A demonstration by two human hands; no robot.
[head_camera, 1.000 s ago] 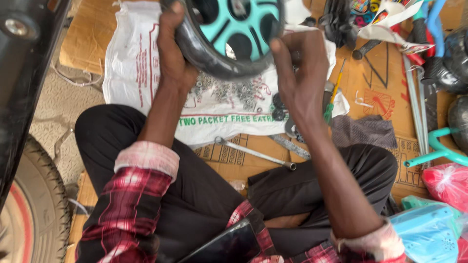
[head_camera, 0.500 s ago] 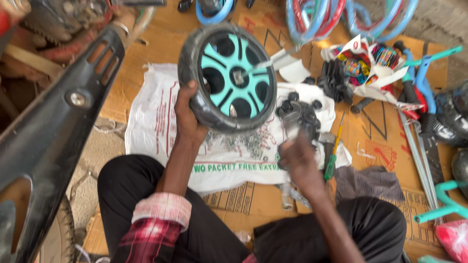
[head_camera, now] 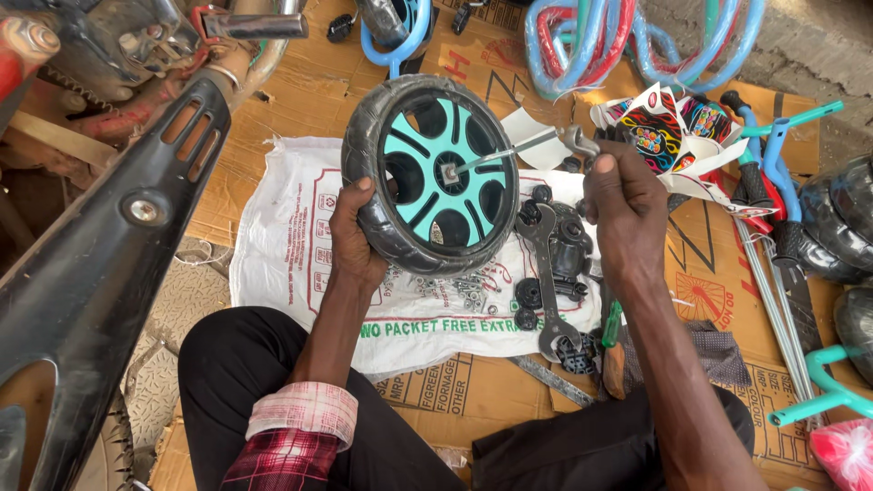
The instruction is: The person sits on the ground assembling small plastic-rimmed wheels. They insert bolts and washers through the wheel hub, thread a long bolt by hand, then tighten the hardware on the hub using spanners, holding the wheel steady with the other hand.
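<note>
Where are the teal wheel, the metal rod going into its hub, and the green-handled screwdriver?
Teal wheel (head_camera: 427,173): head view, on a teal spoke near the hub.
Metal rod (head_camera: 509,150): head view, on the middle of the bare shaft.
Green-handled screwdriver (head_camera: 613,325): head view, on the green part of the handle.

Materials & finishes, workspace on flattened cardboard

Small wheel w/ matt black rubber tyre & smooth teal plastic spokes (head_camera: 434,177): tyre dull, lightly scuffed; hub semi-gloss. Thin bare-metal axle rod (head_camera: 505,151): bright, smooth steel. White woven plastic sack (head_camera: 300,245): matt, creased, printed. Brown corrugated cardboard sheet (head_camera: 305,100): rough, matt paper. Flat grey metal spanner (head_camera: 546,282): dull, worn. Black plastic parts (head_camera: 568,250): smooth, slight sheen. Blue tube frames (head_camera: 627,45): glossy, wrapped in clear film. Red-checked cloth sleeve (head_camera: 291,436): soft, matt. Black motorbike panel (head_camera: 100,282): smooth, dusty, semi-gloss.
</note>
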